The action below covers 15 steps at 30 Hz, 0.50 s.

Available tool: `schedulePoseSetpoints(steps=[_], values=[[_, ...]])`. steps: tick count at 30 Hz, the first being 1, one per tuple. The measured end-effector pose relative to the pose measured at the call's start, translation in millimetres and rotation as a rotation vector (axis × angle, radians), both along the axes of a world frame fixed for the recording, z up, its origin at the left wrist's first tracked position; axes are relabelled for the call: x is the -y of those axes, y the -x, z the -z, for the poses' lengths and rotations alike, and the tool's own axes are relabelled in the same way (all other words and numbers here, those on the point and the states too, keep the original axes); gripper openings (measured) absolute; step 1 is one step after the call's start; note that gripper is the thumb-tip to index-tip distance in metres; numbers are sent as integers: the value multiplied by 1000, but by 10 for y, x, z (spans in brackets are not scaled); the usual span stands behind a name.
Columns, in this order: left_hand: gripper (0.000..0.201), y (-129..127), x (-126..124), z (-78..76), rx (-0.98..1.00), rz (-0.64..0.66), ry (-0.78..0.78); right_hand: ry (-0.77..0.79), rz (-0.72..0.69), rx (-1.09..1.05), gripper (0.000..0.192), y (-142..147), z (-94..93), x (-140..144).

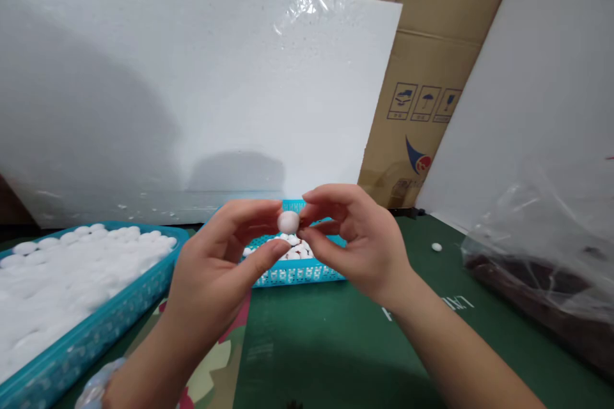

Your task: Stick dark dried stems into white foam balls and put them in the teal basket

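Between thumb and fingers of my left hand (223,246) is a small white ball (288,222), which looks like foam. My right hand (359,236) is closed in a pinch against the ball's right side. A tiny dark reddish bit shows at those fingertips, too small to name. Just behind and below both hands stands a small blue perforated basket (300,273). Inside it lie several white balls (298,249) with dark red marks on them. The hands hide part of this basket.
To the left, a larger blue basket (96,332) is heaped with white balls (71,287). One loose white ball (436,247) lies on the green table (336,345). At right sits a clear plastic bag (542,249) with dark red contents. A white board (240,77) and cardboard (432,57) stand behind.
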<state>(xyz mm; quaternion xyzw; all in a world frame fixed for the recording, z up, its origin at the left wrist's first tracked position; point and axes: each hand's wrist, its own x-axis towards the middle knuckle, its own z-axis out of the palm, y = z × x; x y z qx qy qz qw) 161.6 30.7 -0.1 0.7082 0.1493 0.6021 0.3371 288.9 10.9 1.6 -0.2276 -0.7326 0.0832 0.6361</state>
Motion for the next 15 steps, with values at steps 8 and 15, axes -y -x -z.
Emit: schedulePoseSetpoints(steps=[8,15], values=[[13,0,11,-58,-117,-162,-92,-93,98,23,28,67,42,4],[13,-5,18,-66,-87,-23,-23,50,-79,-39,29,64,25,59]])
